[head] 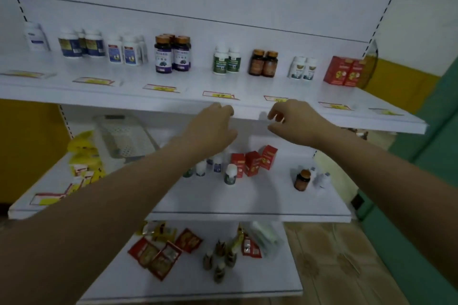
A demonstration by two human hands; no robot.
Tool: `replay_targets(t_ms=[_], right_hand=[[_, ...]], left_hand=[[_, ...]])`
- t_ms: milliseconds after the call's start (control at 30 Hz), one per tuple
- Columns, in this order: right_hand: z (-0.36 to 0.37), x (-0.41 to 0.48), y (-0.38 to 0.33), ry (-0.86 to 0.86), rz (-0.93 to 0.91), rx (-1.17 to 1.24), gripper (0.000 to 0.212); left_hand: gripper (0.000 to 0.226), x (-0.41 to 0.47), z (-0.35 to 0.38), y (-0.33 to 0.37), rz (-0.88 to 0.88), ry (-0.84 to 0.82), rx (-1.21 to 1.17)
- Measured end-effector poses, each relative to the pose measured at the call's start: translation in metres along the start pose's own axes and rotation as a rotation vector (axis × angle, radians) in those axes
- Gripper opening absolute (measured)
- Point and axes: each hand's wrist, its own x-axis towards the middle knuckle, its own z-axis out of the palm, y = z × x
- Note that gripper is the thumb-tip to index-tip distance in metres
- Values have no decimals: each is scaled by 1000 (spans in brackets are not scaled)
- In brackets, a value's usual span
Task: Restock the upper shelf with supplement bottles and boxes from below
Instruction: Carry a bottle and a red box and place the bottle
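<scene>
The white upper shelf carries rows of supplement bottles: blue-labelled ones, purple-labelled ones, green-labelled ones, amber ones, and red boxes at the right. On the middle shelf stand red boxes, small white bottles and an amber bottle. My left hand and my right hand hover at the upper shelf's front edge, fingers loosely curled, holding nothing.
A clear perforated basket and yellow packets sit at the middle shelf's left. The bottom shelf holds red sachets and small dark bottles. Price tags line the upper shelf's front. A green wall is on the right.
</scene>
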Motion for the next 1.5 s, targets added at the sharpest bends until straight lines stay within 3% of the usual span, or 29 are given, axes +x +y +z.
replay_targets(t_ms=[267,367,567,800,967,1100,1167,1233,1300,1400,1500], right_hand=[[85,-27,67,-223,114,69,44],[121,-18,93,-324,197,102,56],[187,22,130,-455,259,145,61],[252,73,158,-484,226,209,63],[294,113,161,-506,124,242,63],[317,153,151,-303,15,246,52],[328,184,150,-225,-36,172,63],[331,211,149,-247,-91,83,79],[336,227,145,-305,-139,16,80],[348,233,138,-330,-225,-93,67],[358,225,137,-286,-226,-56,61]], left_hand=[[51,-27,94,-22,-219,-351,-34],[63,-14,125,-39,-255,-424,-52],[63,33,184,-72,-296,-497,-64],[62,81,252,-98,-405,-479,-23],[60,96,283,-123,-557,-361,16],[67,106,301,-135,-571,-345,-58],[74,116,312,-136,-550,-315,-134],[76,128,326,-134,-522,-312,-220],[79,138,341,-133,-534,-330,-320],[65,145,356,-131,-588,-317,-366],[48,140,360,-135,-606,-248,-369]])
